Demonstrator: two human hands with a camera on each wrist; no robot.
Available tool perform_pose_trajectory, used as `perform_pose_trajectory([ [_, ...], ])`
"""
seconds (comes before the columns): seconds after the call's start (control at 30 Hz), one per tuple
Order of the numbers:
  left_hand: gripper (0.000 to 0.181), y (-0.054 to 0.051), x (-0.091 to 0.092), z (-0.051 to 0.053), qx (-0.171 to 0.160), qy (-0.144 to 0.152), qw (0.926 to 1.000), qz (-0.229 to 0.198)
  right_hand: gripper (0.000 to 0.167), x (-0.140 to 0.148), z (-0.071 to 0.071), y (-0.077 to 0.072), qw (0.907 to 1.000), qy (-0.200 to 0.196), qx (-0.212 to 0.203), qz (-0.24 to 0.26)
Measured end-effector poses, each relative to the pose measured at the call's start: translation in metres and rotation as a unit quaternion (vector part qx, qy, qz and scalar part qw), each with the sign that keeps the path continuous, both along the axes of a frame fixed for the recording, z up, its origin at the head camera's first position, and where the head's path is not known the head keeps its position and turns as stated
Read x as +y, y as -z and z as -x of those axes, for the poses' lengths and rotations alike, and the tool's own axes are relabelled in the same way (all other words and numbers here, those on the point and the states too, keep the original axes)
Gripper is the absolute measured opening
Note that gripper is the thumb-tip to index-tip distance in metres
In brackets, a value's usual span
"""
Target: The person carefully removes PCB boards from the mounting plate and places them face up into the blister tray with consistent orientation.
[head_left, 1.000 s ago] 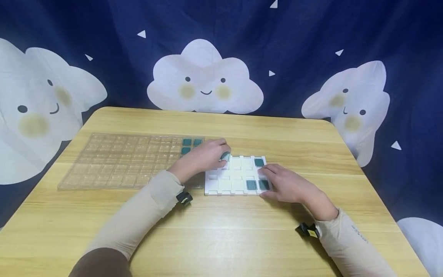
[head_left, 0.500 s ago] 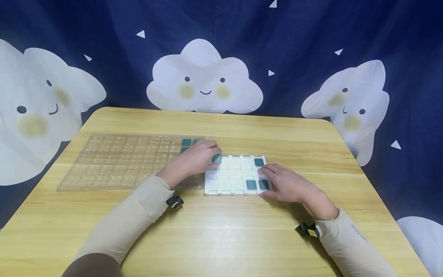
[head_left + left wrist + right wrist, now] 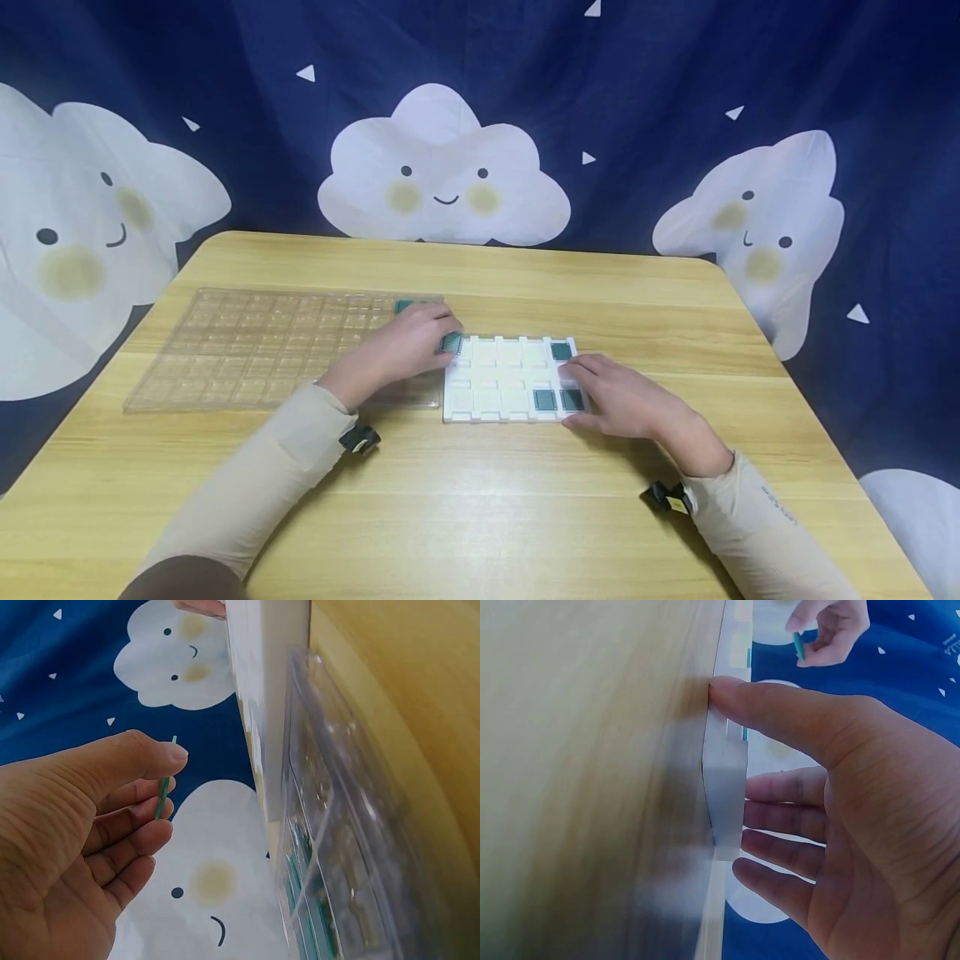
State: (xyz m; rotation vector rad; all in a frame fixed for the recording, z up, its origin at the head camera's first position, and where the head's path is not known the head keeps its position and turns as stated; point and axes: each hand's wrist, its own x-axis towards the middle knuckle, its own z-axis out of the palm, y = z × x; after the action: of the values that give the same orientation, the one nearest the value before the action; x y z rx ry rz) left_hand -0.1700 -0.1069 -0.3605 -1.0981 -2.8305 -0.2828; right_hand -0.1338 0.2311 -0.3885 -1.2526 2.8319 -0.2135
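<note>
Between thumb and fingertips, my left hand [image 3: 401, 343] pinches a thin green square chip [image 3: 451, 342], its face dotted. The left wrist view shows that chip [image 3: 163, 791] edge-on, held clear of the trays. In the head view it appears over the far left corner of a white compartment tray [image 3: 500, 379]. My right hand [image 3: 628, 402] rests at that tray's right end, thumb against the front edge and fingers spread along the end. Green chips lie in the tray's right part: one at the far corner [image 3: 561, 352] and two in the near row [image 3: 544, 401].
A wide clear plastic tray [image 3: 247, 354] with many square pockets lies to the left, its right end beside the white tray. Green chips [image 3: 404, 306] show at its far right, partly covered by my left hand. A patterned cloth [image 3: 637, 83] hangs behind the wooden table [image 3: 480, 517].
My left hand has moved left with the pinched chip, from above the white tray to its far left corner, covering more of the clear tray's chips. The right hand has stayed put.
</note>
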Motion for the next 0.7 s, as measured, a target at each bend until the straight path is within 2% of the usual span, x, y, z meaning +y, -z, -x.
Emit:
perform_pose_trajectory([
  [0.33,0.038,0.004,-0.015,-0.005,-0.029,-0.026,0.9991,-0.019,0.072,0.001,0.000,0.002,1.0000,0.003,-0.002,-0.002],
  [0.53,0.037,0.007,-0.024,-0.003,-0.021,-0.016,0.9990,-0.036,0.072,0.001,0.000,0.001,1.0000,0.004,-0.002,0.000],
  [0.7,0.039,0.008,-0.030,-0.004,-0.034,-0.020,0.9989,-0.027,0.072,0.000,0.000,0.001,1.0000,0.004,-0.002,0.000],
])
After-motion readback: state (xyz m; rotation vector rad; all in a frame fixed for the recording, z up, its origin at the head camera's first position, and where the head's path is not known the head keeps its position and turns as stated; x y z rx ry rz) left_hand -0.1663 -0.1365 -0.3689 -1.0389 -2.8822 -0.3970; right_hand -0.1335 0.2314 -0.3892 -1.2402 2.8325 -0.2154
